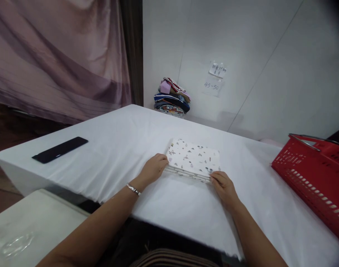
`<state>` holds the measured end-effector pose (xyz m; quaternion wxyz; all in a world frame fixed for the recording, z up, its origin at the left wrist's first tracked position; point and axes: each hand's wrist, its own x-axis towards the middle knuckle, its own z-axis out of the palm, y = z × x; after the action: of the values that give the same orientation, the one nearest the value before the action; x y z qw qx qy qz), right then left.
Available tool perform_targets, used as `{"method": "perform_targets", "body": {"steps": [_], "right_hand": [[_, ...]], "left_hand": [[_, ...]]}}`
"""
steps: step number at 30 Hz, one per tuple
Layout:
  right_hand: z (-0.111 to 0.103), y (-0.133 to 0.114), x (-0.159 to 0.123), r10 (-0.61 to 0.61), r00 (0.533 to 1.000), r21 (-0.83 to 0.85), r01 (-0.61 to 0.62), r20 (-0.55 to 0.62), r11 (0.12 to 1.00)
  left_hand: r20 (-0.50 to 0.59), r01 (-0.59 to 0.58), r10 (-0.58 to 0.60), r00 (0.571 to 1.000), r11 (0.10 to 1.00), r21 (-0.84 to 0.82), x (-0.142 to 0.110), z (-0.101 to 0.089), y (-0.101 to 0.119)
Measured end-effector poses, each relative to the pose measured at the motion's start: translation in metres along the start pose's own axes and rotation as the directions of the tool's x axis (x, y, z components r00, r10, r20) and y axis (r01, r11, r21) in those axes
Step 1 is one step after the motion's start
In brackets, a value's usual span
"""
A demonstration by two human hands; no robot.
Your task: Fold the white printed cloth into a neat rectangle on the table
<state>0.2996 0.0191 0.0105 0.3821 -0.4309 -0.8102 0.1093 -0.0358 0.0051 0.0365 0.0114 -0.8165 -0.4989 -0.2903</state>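
Note:
A folded white cloth (193, 157) with a small scattered print lies flat on the white-covered table (113, 155). Its layered folded edge faces me. My left hand (155, 167) grips the near left corner, fingers closed over the edge, with a bracelet on that wrist. At the near right corner, my right hand (224, 187) pinches the layers between thumb and fingers. Parts of both corners are hidden beneath my fingers.
A red plastic basket (313, 178) with a metal handle stands at the right. A flat black object (60, 150) lies on the left. Folded fabrics (172, 98) are stacked beyond the far edge, by a wall (255, 48) bearing paper notes (215, 78). A pinkish curtain (60, 55) hangs at left.

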Motion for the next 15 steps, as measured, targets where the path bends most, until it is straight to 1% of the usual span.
{"method": "perform_targets", "body": {"steps": [3,8,10,12,15], "right_hand": [[-0.001,0.002,0.000,0.031,0.999,0.002,-0.031,-0.017,1.000],[-0.002,0.006,0.000,0.025,0.999,-0.031,-0.024,0.024,0.999],[-0.002,0.006,0.001,0.016,0.999,-0.033,-0.015,0.037,0.999],[-0.002,0.005,0.003,0.016,0.999,-0.034,-0.015,0.045,0.999],[-0.002,0.000,0.006,0.032,0.998,-0.052,-0.029,0.053,0.998]], "left_hand": [[0.036,-0.002,0.002,0.999,1.000,0.016,-0.001,0.004,-0.001],[0.050,0.015,-0.014,0.999,1.000,-0.005,-0.003,0.012,-0.007],[0.039,0.045,-0.044,0.998,0.999,-0.011,-0.003,0.013,-0.008],[0.020,0.105,-0.104,0.994,0.994,-0.009,-0.001,0.011,-0.006],[-0.025,0.169,-0.168,0.985,0.985,0.040,0.010,0.004,0.001]]}}
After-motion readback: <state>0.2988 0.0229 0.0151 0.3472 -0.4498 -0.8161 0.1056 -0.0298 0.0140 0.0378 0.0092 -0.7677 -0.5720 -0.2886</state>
